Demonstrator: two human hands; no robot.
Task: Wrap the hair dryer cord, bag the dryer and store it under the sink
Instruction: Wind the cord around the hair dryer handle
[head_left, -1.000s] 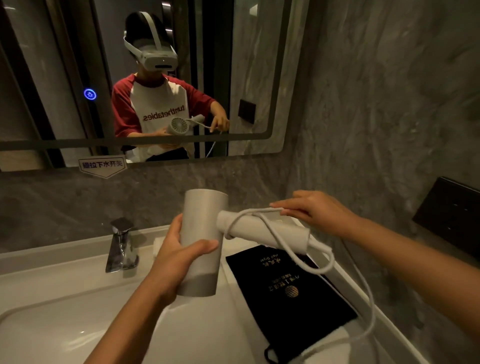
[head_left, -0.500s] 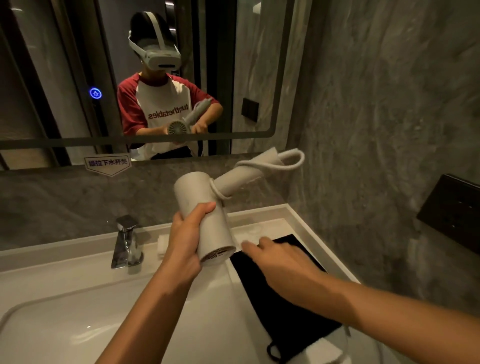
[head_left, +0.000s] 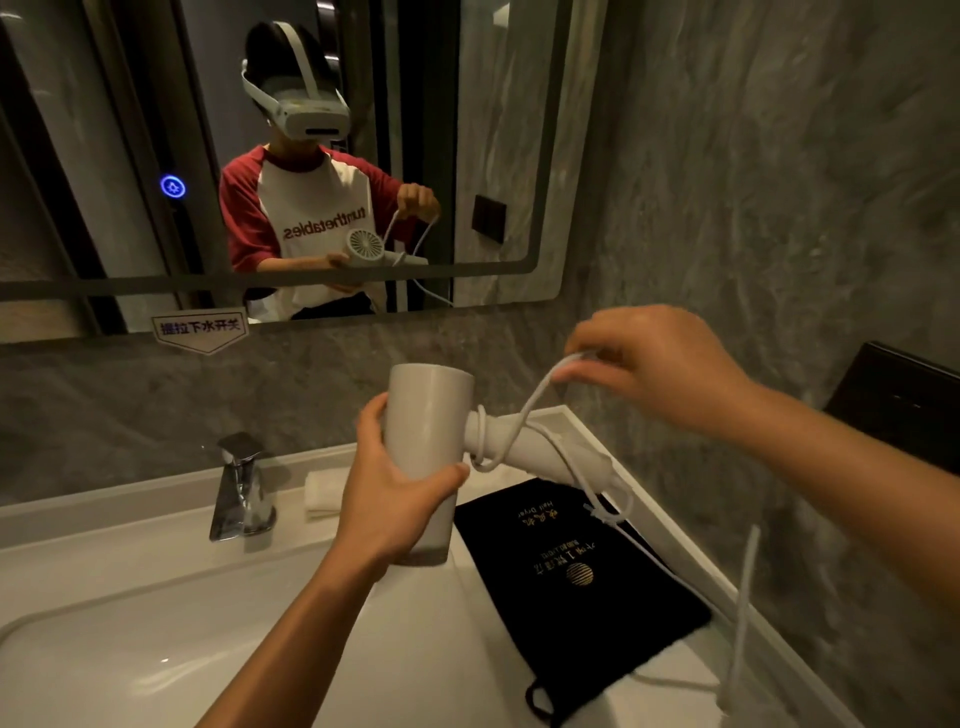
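1. My left hand (head_left: 400, 499) is clamped round the hair dryer (head_left: 427, 441) barrel, held above the worktop (head_left: 130, 587).
2. My right hand (head_left: 654, 364), at 2 o'clock from the dryer, pinches the cord (head_left: 530, 410), fingers together.
3. A few cord turns sit round the handle base.
4. Black bag (head_left: 582, 587) lies flat on the worktop, at 5 o'clock from the dryer.

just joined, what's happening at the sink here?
A person is winding a hair dryer's cord. The left hand grips the barrel of the hair dryer over the counter, while the right hand pinches the white cord raised above the handle. A couple of loops already sit around the handle's base; the rest trails off to the right. The black storage bag lies flat on the counter beside the basin, not yet used.
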